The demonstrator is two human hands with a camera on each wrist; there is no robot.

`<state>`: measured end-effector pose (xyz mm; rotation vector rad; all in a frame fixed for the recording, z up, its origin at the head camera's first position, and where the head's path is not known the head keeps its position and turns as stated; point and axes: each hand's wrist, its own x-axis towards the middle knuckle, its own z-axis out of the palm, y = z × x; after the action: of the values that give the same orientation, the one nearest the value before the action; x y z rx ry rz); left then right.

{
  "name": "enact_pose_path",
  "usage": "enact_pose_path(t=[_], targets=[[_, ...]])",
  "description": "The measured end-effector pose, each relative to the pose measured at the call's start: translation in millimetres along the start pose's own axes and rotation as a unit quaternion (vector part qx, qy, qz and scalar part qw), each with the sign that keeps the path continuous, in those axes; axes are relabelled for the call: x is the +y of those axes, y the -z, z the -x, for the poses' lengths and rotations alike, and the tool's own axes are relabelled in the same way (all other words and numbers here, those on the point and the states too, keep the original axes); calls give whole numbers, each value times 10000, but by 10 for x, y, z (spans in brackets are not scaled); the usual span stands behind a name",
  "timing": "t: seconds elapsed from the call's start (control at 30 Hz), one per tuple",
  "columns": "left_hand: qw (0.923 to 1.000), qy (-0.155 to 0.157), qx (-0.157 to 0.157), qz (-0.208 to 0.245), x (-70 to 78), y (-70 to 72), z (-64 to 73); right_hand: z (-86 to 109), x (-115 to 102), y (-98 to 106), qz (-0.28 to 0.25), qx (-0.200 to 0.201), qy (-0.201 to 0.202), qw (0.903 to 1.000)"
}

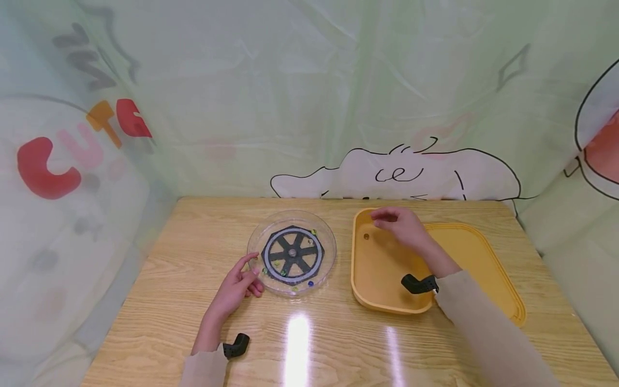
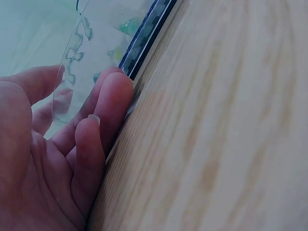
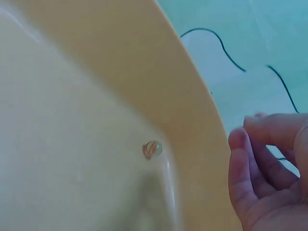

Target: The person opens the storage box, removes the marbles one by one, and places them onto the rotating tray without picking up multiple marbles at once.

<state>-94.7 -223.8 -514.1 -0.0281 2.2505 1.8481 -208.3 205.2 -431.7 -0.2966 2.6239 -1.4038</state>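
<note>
My left hand [image 1: 234, 287] holds the near-left edge of a clear round dish [image 1: 330, 266], thumb and forefinger at its rim. In the left wrist view, lower fingers [image 2: 113, 94] bend against the dish's base. Several small glass marbles, including a blue one [image 1: 311, 283], lie in the dish around a dark spoked wheel shape [image 1: 292, 252]. Over the back left of a yellow-orange tray [image 1: 355, 269] hovers my right hand [image 1: 401, 226], fingers loosely bent, no object visible between them. One brownish marble [image 3: 153, 149] lies on the tray floor near the curved wall, apart from the fingertips.
A second, shallower yellow tray or lid [image 1: 483, 269] lies to the right, partly under the first tray. All stands on a wooden table [image 1: 208, 226]. A printed curtain [image 1: 242, 107] hangs behind the table and at both sides.
</note>
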Motion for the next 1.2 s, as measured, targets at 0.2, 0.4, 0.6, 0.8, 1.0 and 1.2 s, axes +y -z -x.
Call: enact_pose_path(t=[0.2, 0.4, 0.6, 0.8, 1.0, 1.2], targets=[[10000, -8, -40, 29, -14, -6, 1, -23, 161, 18, 196, 12, -271, 9994], [10000, 1, -26, 44, -16, -12, 3, -60, 246, -47, 499, -266, -297, 9980], [10000, 16, -10, 25, -8, -29, 13, -134, 256, -123, 541, -424, -171, 9975], [10000, -26, 1, 16, -5, -40, 12, -203, 255, -191, 729, -654, 10, 9952], [10000, -32, -6, 36, 4, -29, 8, -263, 309, -258, 977, -820, 98, 9918], [10000, -8, 41, 11, 4, -14, 7, -298, 306, -337, 981, -906, 340, 9905]])
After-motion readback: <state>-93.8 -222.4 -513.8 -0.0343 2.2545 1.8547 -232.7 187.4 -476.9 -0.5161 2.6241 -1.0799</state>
